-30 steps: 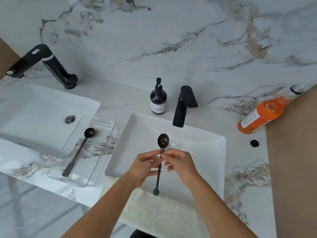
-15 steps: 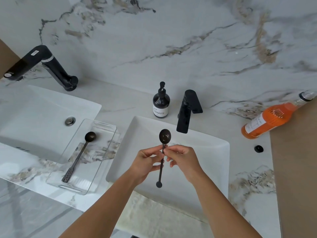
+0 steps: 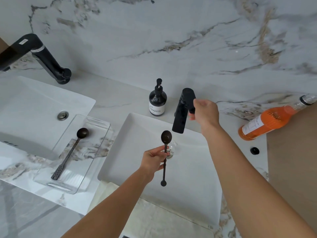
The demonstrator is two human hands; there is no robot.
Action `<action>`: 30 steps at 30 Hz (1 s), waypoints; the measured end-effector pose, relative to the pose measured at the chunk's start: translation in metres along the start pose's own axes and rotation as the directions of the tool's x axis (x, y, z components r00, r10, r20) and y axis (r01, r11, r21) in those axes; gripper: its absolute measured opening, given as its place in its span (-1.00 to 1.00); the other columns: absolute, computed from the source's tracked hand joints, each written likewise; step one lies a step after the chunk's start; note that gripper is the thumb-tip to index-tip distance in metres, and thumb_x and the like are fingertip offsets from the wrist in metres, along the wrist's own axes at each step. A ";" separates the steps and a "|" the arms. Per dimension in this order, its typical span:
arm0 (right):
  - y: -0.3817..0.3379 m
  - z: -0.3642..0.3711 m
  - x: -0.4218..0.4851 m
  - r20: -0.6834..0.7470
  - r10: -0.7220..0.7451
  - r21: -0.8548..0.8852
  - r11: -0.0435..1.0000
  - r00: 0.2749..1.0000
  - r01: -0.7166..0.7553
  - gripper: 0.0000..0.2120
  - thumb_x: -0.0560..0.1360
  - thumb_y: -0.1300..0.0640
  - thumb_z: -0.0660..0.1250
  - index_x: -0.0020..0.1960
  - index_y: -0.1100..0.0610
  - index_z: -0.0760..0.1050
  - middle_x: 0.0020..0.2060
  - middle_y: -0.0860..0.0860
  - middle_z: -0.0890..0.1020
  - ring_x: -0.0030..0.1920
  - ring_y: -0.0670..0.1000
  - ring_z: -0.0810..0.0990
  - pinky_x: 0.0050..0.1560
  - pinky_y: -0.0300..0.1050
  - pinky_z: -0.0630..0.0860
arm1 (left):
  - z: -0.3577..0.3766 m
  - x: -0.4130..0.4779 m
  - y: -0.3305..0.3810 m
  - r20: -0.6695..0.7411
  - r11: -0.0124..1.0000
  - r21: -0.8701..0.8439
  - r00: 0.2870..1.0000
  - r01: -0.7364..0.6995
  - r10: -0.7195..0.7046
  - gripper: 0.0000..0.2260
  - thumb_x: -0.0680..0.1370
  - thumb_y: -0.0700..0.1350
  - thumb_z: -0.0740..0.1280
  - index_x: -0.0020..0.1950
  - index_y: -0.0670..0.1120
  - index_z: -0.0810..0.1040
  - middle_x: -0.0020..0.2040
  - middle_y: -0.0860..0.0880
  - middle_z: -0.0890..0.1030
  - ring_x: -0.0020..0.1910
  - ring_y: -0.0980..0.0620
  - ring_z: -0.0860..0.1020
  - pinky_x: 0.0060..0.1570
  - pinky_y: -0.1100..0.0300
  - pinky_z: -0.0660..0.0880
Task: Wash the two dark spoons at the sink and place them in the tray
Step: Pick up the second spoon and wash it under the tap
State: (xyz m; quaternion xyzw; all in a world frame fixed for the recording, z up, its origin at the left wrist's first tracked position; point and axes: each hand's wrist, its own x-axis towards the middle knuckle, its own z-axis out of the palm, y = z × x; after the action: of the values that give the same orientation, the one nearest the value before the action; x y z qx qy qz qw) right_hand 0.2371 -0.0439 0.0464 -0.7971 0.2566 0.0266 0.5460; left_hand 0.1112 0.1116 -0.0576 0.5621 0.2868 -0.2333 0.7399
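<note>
My left hand pinches the thin handle of a dark spoon, held upright over the white sink with its bowl under the spout. A second dark spoon lies in the clear tray to the left of the sink. My right hand rests on the lever of the black tap behind the basin, fingers curled round it. No water stream is visible.
A dark soap pump bottle stands left of the tap. An orange bottle lies on its side at the right, next to a brown board. A second basin and black faucet sit at the left. A pale towel hangs at the front edge.
My right hand let go of the spoon handle and moved up and right to the tap lever. My left hand keeps the spoon over the sink.
</note>
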 end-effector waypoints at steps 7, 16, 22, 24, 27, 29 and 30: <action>-0.004 -0.001 0.024 0.031 0.146 0.055 0.987 0.989 -0.148 -0.90 0.51 0.26 0.39 -0.08 0.32 0.56 -0.27 0.20 0.68 -0.49 0.09 0.63 -0.26 -0.04 0.64 | 0.016 0.001 -0.009 -0.012 0.999 -0.005 0.999 0.051 -0.051 -0.74 0.54 -0.30 0.37 -0.03 0.03 0.74 -0.11 -0.01 0.72 -0.18 0.00 0.57 -0.18 0.18 0.58; -0.022 -0.003 0.030 0.064 0.203 0.213 0.954 0.977 -0.212 -0.92 0.50 0.34 0.39 -0.12 0.33 0.50 -0.27 0.17 0.61 -0.47 0.07 0.62 -0.58 -0.21 0.50 | 0.017 -0.004 -0.026 -0.032 0.995 -0.017 0.994 0.101 -0.101 -0.71 0.56 -0.30 0.36 -0.07 0.08 0.73 -0.11 0.00 0.73 -0.13 -0.03 0.60 -0.10 0.10 0.59; -0.017 -0.007 0.029 0.111 0.179 0.322 0.924 0.978 -0.206 -0.88 0.51 0.34 0.39 -0.17 0.34 0.49 -0.29 0.20 0.63 -0.52 0.08 0.61 -0.54 -0.23 0.54 | 0.025 0.000 -0.023 -0.042 0.992 -0.024 0.992 0.121 -0.122 -0.76 0.55 -0.29 0.37 0.01 0.03 0.73 -0.12 0.00 0.72 -0.18 -0.01 0.58 -0.17 0.14 0.58; -0.018 -0.008 0.031 0.126 0.174 0.322 0.924 0.977 -0.206 -0.92 0.51 0.35 0.39 -0.09 0.35 0.50 -0.26 0.20 0.62 -0.50 0.09 0.62 -0.53 -0.23 0.56 | 0.028 0.001 -0.021 -0.040 0.991 -0.037 0.991 0.127 -0.128 -0.77 0.55 -0.29 0.37 0.03 0.01 0.72 -0.15 0.01 0.70 -0.24 0.01 0.55 -0.22 0.17 0.58; -0.018 -0.008 0.031 0.145 0.160 0.341 0.918 0.976 -0.201 -0.90 0.51 0.34 0.40 -0.04 0.36 0.51 -0.25 0.20 0.63 -0.53 0.07 0.63 -0.50 -0.21 0.59 | 0.033 0.003 -0.020 -0.030 0.992 -0.032 0.992 0.122 -0.123 -0.80 0.55 -0.29 0.35 -0.02 -0.02 0.69 -0.14 0.01 0.69 -0.27 0.04 0.53 -0.28 0.21 0.57; -0.016 -0.011 0.031 0.150 0.151 0.366 0.910 0.977 -0.196 -0.89 0.53 0.29 0.37 -0.12 0.35 0.52 -0.36 0.16 0.68 -0.57 0.07 0.63 -0.49 -0.20 0.59 | 0.034 0.004 -0.021 -0.030 0.992 -0.035 0.992 0.121 -0.122 -0.82 0.56 -0.28 0.35 -0.02 -0.03 0.68 -0.13 0.00 0.68 -0.27 0.03 0.53 -0.28 0.20 0.56; -0.011 -0.013 0.031 0.137 0.148 0.381 0.905 0.979 -0.190 -0.87 0.54 0.28 0.33 -0.17 0.31 0.53 -0.41 0.15 0.69 -0.57 0.07 0.62 -0.49 -0.19 0.58 | 0.034 0.004 -0.021 -0.031 0.992 -0.040 0.992 0.123 -0.124 -0.82 0.56 -0.28 0.35 -0.02 -0.02 0.68 -0.13 0.00 0.68 -0.27 0.03 0.53 -0.28 0.20 0.57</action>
State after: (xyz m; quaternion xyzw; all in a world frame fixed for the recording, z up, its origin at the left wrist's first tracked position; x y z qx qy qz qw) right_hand 0.2662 -0.0640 0.0509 -0.6439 0.2958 0.0639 0.7027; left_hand 0.1058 0.0732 -0.0680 0.5328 0.3376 -0.2636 0.7299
